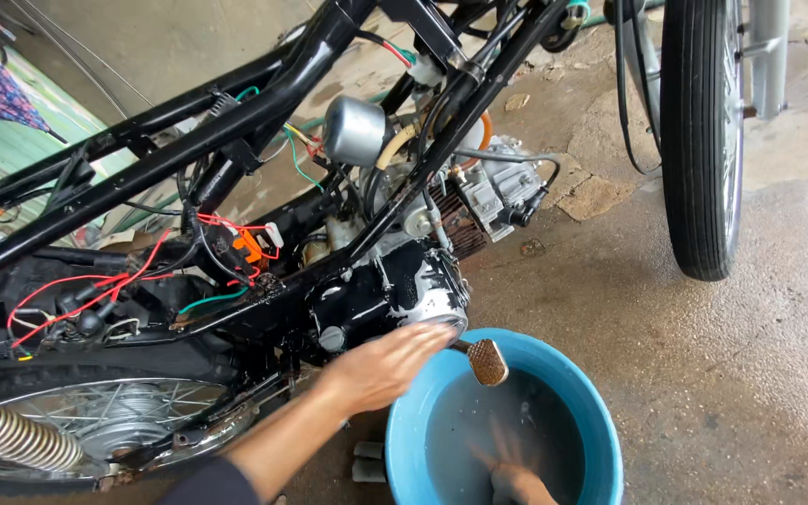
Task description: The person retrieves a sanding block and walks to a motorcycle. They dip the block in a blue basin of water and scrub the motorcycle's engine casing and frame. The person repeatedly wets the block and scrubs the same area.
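Left hand [387,367] flat, fingers together and extended, palm pressed on the wet black rounded engine side cover [395,295] of the stripped black motorcycle frame [236,122]. Not gripping anything, just laid against the cover's lower edge.

Right hand [514,477] down inside the round blue plastic basin of water [591,411], at the bottom of the frame. Blurred and partly cut off, so I cannot tell whether the fingers are apart or closed, or whether it holds something; possibly empty.

Basin sits on the wet concrete floor [750,374], just beside the engine, directly below the cover. A metal foot pedal with a cross-hatched pad [487,361] sticks out from the engine over the basin rim, just beside the left fingertips.

Around it: loose red wires [86,295] and an orange connector [249,246] hang along the frame; a grey round metal horn [354,131] sits above the finned silver cylinder [479,201]. Black front tyre [700,140] stands upright to the right, well apart from the hands. Spoked rear wheel [114,421] and chrome spring shock [11,435] at lower left.
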